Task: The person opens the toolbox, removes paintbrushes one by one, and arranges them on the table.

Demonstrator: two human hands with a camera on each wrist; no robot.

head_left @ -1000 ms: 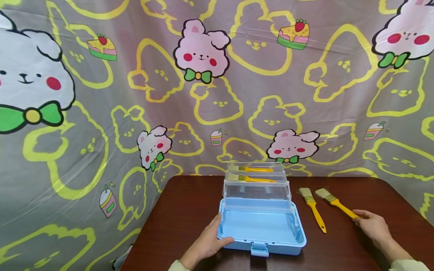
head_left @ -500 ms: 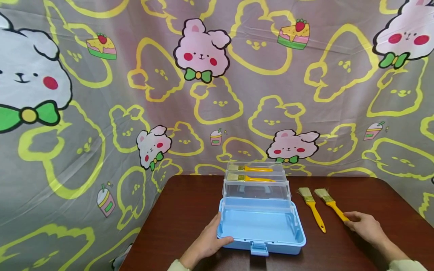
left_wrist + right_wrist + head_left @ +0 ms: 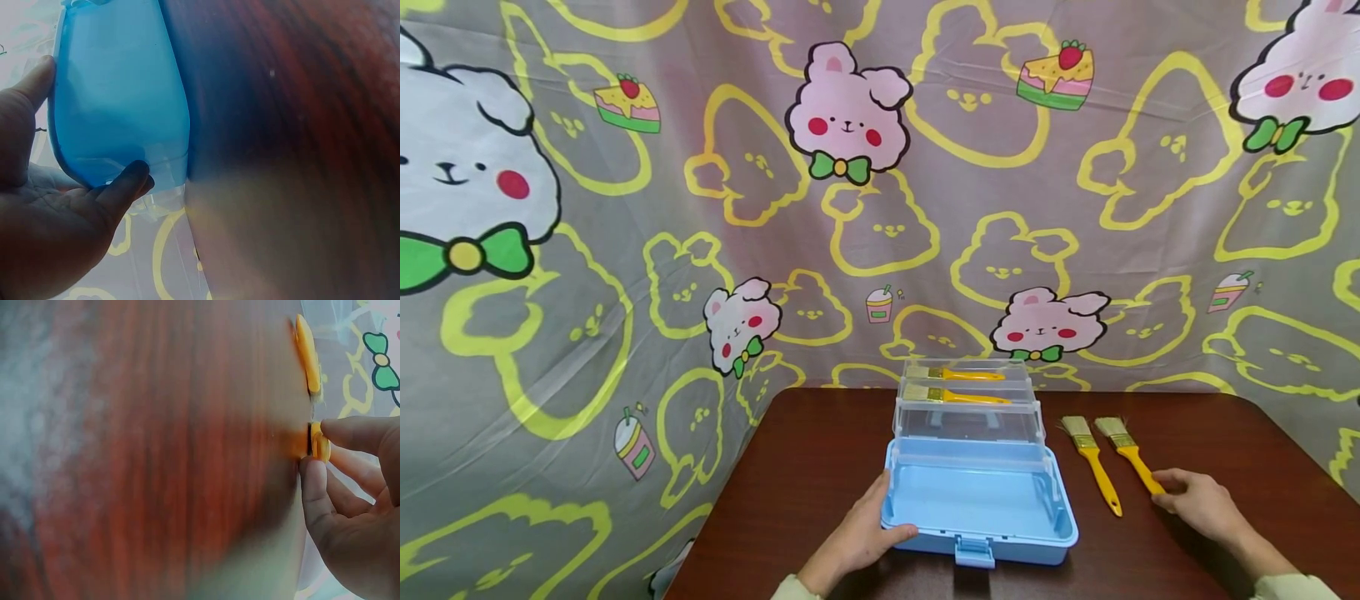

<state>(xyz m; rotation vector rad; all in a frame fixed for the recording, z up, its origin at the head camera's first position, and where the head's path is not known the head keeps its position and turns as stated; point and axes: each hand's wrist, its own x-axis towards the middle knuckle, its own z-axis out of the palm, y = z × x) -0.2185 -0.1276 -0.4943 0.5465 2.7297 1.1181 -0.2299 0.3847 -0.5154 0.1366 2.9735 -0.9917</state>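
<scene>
One blue box [image 3: 977,508] sits open at lower centre of the head view, on a dark brown table [image 3: 805,483]. Behind its blue base rise clear trays [image 3: 967,421] in tiers; how many tiers there are is hard to tell through the clear plastic. Four brushes show in all, each with a yellow handle. Two lie in the upper trays, one [image 3: 953,374] above the other [image 3: 953,395], handles pointing right. Two more lie on the table right of the box, side by side and close but apart: the inner brush [image 3: 1093,467] and the outer brush [image 3: 1129,454], bristles toward the top of the frame.

The left hand [image 3: 857,537] holds the box's lower left corner, thumb on the rim and fingers against the side wall; the left wrist view shows the thumb [image 3: 34,84] and a fingertip curled round the blue edge.

The right hand [image 3: 1198,504] is at the lower right of the head view, at the handle end of the outer brush. The right wrist view shows thumb and forefinger [image 3: 315,487] pinching that yellow tip, which seems to be on the table.

A cartoon-rabbit cloth [image 3: 625,250] fills the upper frame.
</scene>
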